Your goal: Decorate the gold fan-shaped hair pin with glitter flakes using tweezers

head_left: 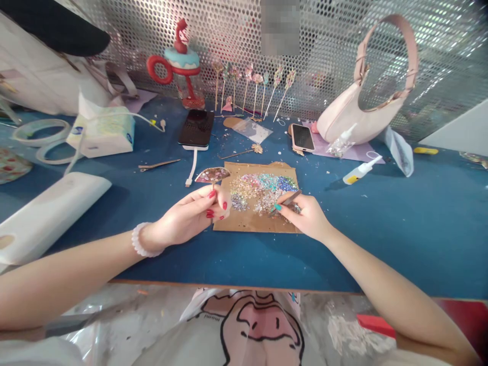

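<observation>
Pinched in my left hand (194, 213) is a small fan-shaped ornament (212, 175), its pinkish, decorated fan upright above my fingertips. My right hand (307, 216) is closed around tweezers (288, 199), whose tips reach down into the small colourful beads or sequins (267, 185). These lie in patches of pink, pale gold, turquoise, blue and silver on a flat piece of cardboard (247, 223). Whether the tweezers grip a piece is too small to tell. The left hand hovers at the cardboard's left edge; the right is over its right side.
Several decorated sticks (255, 94) stand at the back. A phone (196, 128), a second phone (302, 138), a glue bottle (361, 170) and a loose hairpin-like stick (238, 153) lie around the cardboard. A white handbag (354, 119), tissue pack (104, 132) and red-handled cup (186, 76) stand farther out.
</observation>
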`<state>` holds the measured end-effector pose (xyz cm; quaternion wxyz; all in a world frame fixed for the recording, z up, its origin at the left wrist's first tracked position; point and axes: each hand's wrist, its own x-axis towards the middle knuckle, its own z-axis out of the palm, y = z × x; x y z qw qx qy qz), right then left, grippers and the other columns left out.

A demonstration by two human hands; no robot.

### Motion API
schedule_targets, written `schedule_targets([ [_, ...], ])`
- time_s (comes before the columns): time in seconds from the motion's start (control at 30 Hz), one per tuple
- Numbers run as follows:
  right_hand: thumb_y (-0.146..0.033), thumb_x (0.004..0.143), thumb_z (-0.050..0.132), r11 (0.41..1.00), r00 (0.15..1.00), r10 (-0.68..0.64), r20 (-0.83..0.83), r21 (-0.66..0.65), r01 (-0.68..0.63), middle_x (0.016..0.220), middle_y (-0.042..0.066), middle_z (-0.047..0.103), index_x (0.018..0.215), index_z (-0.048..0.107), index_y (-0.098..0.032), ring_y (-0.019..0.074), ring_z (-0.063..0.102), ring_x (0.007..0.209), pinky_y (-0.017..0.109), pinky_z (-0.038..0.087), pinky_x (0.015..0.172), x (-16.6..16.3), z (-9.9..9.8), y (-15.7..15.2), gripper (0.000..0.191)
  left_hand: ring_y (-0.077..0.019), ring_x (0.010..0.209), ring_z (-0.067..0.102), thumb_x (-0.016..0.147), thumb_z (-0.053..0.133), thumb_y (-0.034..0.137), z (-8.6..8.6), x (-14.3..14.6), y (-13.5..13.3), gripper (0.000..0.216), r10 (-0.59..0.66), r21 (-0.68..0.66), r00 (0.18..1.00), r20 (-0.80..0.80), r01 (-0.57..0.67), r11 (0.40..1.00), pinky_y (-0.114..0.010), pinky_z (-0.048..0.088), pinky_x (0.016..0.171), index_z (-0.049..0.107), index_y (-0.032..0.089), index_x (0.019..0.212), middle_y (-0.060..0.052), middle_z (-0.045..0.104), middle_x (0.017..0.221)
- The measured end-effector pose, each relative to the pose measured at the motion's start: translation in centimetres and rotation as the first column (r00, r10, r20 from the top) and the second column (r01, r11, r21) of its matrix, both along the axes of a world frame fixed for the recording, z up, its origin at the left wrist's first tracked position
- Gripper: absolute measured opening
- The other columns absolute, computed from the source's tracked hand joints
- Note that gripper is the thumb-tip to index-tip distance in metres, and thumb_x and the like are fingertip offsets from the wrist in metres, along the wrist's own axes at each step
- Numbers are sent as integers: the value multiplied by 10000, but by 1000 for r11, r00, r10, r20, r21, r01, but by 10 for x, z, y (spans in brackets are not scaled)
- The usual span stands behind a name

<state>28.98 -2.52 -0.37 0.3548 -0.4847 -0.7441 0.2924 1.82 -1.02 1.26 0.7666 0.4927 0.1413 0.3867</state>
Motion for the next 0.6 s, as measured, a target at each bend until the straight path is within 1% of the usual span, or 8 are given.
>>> schedule_targets([
  [0.1, -304, 828, 583, 1000, 1000, -6, 5, 4, 6, 820, 28, 673, 823, 626, -197, 133, 609, 655, 293, 506, 624, 0, 0, 0, 115, -149, 620, 325, 904, 500, 326, 2, 2, 1, 245, 5, 14, 1000, 11, -5, 1000, -276, 298, 625, 546, 183, 711, 5, 318, 621],
  [0.2, -300, 833, 575, 1000, 1000, -3, 16, 0, 3, 813, 29, 673, 829, 625, -196, 134, 611, 646, 291, 502, 611, 0, 0, 0, 116, -153, 603, 326, 895, 459, 326, 3, 3, 3, 328, -14, 26, 1000, -4, 14, 1000, -293, 312, 648, 432, 175, 606, -2, 321, 597],
  [0.27, -299, 835, 571, 1000, 1000, 0, 21, -2, 0, 805, 29, 672, 830, 624, -195, 134, 610, 637, 289, 501, 604, 0, 1, 0, 117, -154, 585, 305, 895, 446, 328, 2, 4, 3, 364, -32, 36, 999, -25, 32, 999, -302, 307, 639, 367, 176, 573, -1, 305, 581],
  [0.37, -299, 833, 573, 1000, 1000, -3, 24, 1, 3, 812, 32, 673, 822, 623, -194, 136, 611, 645, 289, 502, 609, 0, 1, 0, 117, -157, 575, 291, 874, 481, 356, 1, 5, 4, 391, -53, 57, 997, -53, 57, 997, -311, 306, 635, 322, 183, 561, 4, 287, 574],
  [0.43, -298, 829, 579, 1000, 1000, -5, 24, 4, 5, 817, 33, 673, 821, 623, -195, 137, 611, 658, 290, 503, 618, 0, 1, 0, 113, -160, 586, 311, 873, 501, 363, 0, 5, 5, 399, -75, 73, 994, -79, 81, 994, -312, 315, 650, 326, 185, 562, 3, 301, 583],
  [0.5, -298, 828, 583, 1000, 1000, -3, 26, 6, 3, 819, 32, 673, 827, 625, -196, 136, 607, 658, 289, 501, 616, 0, 0, 0, 110, -163, 617, 349, 900, 496, 360, -1, 4, 6, 397, -110, 86, 987, -115, 120, 989, -302, 326, 656, 365, 181, 570, -8, 348, 615],
  [0.6, -302, 832, 581, 1000, 1000, 5, 29, 2, -5, 823, 30, 672, 835, 624, -197, 126, 594, 622, 283, 494, 586, 0, 0, 0, 113, -166, 676, 402, 937, 489, 390, -3, 2, 10, 382, -170, 108, 970, -175, 191, 976, -281, 348, 650, 502, 161, 632, -38, 451, 707],
])
